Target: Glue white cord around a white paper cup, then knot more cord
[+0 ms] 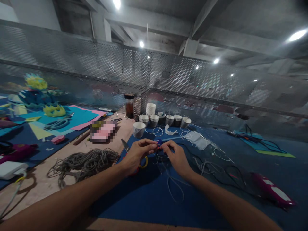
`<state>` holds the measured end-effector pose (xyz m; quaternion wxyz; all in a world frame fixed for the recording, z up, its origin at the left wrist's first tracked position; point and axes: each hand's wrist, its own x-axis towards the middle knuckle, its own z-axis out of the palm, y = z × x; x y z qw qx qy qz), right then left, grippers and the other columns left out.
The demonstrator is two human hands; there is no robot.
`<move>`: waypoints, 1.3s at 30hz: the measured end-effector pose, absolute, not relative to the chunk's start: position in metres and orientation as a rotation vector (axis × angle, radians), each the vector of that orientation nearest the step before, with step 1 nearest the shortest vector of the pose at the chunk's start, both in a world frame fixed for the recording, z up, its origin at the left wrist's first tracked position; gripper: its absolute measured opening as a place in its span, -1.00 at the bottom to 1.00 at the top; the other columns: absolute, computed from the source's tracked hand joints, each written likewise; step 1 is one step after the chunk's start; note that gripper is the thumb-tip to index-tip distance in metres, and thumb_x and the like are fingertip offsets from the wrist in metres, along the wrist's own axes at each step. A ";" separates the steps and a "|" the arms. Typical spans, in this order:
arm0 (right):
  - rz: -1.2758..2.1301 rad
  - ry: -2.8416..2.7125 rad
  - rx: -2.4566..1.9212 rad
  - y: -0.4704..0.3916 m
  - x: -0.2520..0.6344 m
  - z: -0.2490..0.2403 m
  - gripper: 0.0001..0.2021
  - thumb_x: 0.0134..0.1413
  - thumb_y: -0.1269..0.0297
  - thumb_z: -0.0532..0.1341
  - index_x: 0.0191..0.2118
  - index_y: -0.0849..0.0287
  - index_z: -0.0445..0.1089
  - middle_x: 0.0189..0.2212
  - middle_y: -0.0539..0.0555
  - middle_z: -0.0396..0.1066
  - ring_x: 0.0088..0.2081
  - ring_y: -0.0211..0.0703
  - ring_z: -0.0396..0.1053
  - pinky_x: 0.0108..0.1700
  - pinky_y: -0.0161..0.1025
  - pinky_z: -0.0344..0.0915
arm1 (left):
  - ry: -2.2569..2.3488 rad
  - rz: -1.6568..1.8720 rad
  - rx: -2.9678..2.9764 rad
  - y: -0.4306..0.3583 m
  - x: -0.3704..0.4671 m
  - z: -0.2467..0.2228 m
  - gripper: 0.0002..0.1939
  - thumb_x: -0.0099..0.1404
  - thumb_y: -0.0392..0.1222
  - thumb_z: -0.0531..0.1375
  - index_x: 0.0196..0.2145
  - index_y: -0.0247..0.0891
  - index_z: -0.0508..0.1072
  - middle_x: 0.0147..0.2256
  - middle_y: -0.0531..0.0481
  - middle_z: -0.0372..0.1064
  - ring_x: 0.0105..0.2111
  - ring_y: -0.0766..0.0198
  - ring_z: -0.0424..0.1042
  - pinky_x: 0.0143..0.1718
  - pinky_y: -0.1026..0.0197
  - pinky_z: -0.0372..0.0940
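Above the blue mat [127, 199], my left hand [137, 154] and my right hand [177, 158] meet with thumbs and fingertips pinched. Between them is a small blue-purple piece with a bit of red [159, 143], too small to identify. The fingers hide much of it. A thin pale cord [175, 193] hangs below and loops on the mat. Under my left hand lies a pair of scissors [143, 163], partly hidden, with its blade pointing away and a yellow ring showing.
Several white paper cups [139, 129] stand behind my hands, beside a brown-filled jar [129, 107]. Tangled grey cord [86, 163] lies left. A magenta tool [273, 190] lies right. Coloured sheets and grey-blue scissors [57, 124] are far left; perforated metal panels [168, 73] close the back.
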<state>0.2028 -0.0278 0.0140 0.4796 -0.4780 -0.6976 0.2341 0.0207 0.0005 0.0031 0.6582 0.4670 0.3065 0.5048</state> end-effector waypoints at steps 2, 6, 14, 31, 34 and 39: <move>0.559 -1.704 -1.158 -0.029 0.202 0.015 -0.76 0.28 0.17 0.12 -0.35 0.15 0.40 -0.42 -0.02 0.42 -0.34 -0.20 0.38 -0.24 -0.29 0.24 | 0.696 1.149 1.062 0.000 0.021 0.003 -0.77 0.03 -0.21 0.44 -0.32 -0.29 0.58 -0.34 -0.05 0.54 -0.31 0.28 0.48 -0.19 0.25 0.34; 0.487 -1.727 -1.125 -0.031 0.202 0.016 -0.77 0.29 0.18 0.11 -0.35 0.14 0.40 -0.37 0.00 0.41 -0.31 -0.19 0.37 -0.21 -0.28 0.24 | 0.697 1.159 1.076 0.002 0.022 0.001 -0.78 0.04 -0.20 0.43 -0.33 -0.30 0.58 -0.37 -0.04 0.52 -0.34 0.30 0.46 -0.23 0.25 0.32; 0.386 -1.766 -1.090 -0.031 0.203 0.014 -0.80 0.30 0.20 0.11 -0.31 0.13 0.39 -0.34 0.03 0.38 -0.26 -0.16 0.36 -0.16 -0.23 0.27 | 0.691 1.151 1.065 0.002 0.021 0.000 -0.78 0.03 -0.19 0.44 -0.34 -0.29 0.59 -0.41 -0.01 0.50 -0.36 0.34 0.44 -0.26 0.30 0.30; 0.256 -1.872 -1.111 -0.027 0.206 0.015 -0.81 0.32 0.21 0.09 -0.26 0.12 0.40 -0.31 0.06 0.40 -0.22 -0.11 0.35 -0.13 -0.18 0.27 | 0.719 1.172 1.167 0.002 0.020 0.004 -0.82 0.06 -0.19 0.42 -0.35 -0.29 0.60 -0.42 0.00 0.50 -0.37 0.36 0.42 -0.27 0.31 0.28; 0.245 -1.904 -1.113 -0.028 0.206 0.016 -0.77 0.33 0.20 0.08 -0.31 0.11 0.40 -0.35 0.05 0.40 -0.23 -0.11 0.35 -0.12 -0.17 0.25 | 0.736 1.176 1.180 0.001 0.021 0.004 -0.81 0.06 -0.19 0.42 -0.35 -0.30 0.60 -0.42 -0.01 0.49 -0.37 0.35 0.41 -0.27 0.31 0.28; 0.244 -1.873 -1.073 -0.028 0.205 0.017 -0.84 0.29 0.23 0.15 -0.30 0.11 0.43 -0.34 0.04 0.40 -0.24 -0.11 0.34 -0.13 -0.17 0.26 | 0.725 1.156 1.123 0.001 0.020 0.001 -0.79 0.06 -0.19 0.42 -0.32 -0.29 0.59 -0.41 -0.01 0.48 -0.36 0.34 0.42 -0.27 0.29 0.29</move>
